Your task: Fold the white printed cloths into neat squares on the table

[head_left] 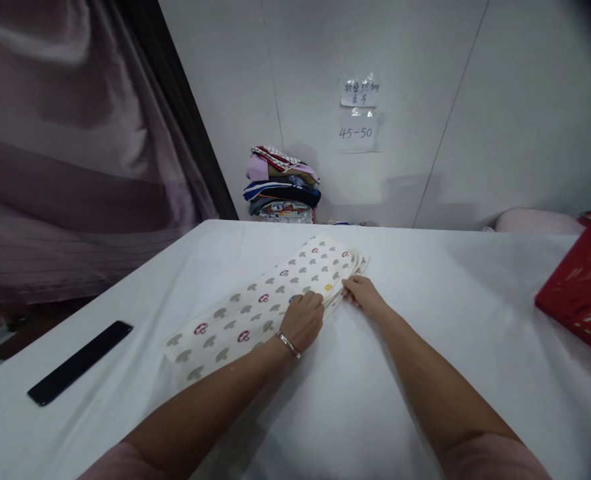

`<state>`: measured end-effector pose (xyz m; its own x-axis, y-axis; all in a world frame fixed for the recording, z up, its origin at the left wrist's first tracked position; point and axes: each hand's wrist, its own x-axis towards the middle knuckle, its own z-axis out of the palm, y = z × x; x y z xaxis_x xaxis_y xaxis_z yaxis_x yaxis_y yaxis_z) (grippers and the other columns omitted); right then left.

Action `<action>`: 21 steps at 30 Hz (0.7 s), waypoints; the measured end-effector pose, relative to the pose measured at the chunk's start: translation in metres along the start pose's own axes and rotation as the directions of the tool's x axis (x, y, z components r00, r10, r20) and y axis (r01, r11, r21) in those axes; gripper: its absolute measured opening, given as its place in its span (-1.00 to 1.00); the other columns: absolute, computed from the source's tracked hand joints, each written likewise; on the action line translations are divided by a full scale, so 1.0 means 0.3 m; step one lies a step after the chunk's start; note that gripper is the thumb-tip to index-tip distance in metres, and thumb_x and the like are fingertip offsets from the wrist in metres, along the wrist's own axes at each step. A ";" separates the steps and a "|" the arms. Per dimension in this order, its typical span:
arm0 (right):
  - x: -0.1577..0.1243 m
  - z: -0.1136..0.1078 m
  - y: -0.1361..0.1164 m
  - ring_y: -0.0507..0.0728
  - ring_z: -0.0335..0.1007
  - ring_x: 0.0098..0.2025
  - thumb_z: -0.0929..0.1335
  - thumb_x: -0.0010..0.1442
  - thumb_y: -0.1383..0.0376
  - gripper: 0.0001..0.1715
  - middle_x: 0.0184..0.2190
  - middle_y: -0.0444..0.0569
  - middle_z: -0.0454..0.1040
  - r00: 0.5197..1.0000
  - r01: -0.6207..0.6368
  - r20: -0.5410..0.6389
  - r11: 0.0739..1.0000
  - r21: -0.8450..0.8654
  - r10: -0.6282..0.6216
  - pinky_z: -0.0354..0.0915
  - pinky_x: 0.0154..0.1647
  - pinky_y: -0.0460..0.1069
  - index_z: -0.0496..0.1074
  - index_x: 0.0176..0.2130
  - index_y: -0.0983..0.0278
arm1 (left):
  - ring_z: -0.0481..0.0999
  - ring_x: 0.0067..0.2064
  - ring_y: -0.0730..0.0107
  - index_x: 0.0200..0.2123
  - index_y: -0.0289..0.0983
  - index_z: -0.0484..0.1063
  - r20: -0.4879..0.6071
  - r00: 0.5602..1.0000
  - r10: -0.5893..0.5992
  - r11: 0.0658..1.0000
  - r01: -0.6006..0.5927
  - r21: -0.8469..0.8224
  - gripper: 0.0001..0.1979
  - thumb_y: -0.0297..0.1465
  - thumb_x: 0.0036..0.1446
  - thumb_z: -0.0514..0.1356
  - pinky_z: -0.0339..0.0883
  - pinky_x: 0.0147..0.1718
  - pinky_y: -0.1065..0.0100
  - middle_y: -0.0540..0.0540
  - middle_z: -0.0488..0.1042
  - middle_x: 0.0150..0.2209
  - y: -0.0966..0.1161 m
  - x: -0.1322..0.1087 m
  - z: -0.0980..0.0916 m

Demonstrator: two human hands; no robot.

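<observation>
A white cloth (275,280) printed with grey, red, blue and yellow shapes lies folded into a long strip across the white table. Its folded layers show at the right end. My left hand (302,323), with a silver bracelet at the wrist, is closed at the cloth's near long edge; its fingertips are partly hidden. Close by on the right, my right hand (360,295) pinches the layered edge of the cloth near its right end. The near left part of the cloth is partly covered by my left forearm.
A flat black bar (80,363) lies on the table (455,313) at the left. Folded fabrics (282,187) are stacked beyond the far edge, against the wall. At the right stands a red basket (582,287). Paper signs (359,130) hang on the wall; a curtain (75,147) is at left.
</observation>
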<state>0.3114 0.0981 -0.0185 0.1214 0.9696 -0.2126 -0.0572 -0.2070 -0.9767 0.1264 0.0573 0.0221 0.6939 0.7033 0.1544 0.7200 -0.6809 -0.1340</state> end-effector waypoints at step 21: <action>0.012 0.001 0.013 -0.10 0.10 -0.78 0.31 0.03 0.24 -0.76 -0.67 -0.18 0.39 1.000 0.023 -0.007 1.000 -0.012 -0.023 -0.07 -0.84 -0.18 0.19 -0.58 0.25 | 0.37 -0.23 0.28 -0.33 -0.31 0.34 0.027 0.998 -0.059 0.998 0.060 -0.016 -0.85 -0.54 0.15 -0.01 0.19 -0.28 0.25 -0.12 0.38 -0.30 -0.002 0.010 0.052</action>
<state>0.3114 0.1009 -0.0230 0.1293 0.9731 -0.1907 -0.0427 -0.1866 -0.9815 0.1281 0.0631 0.0073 0.6499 0.7478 0.1353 0.7600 -0.6408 -0.1085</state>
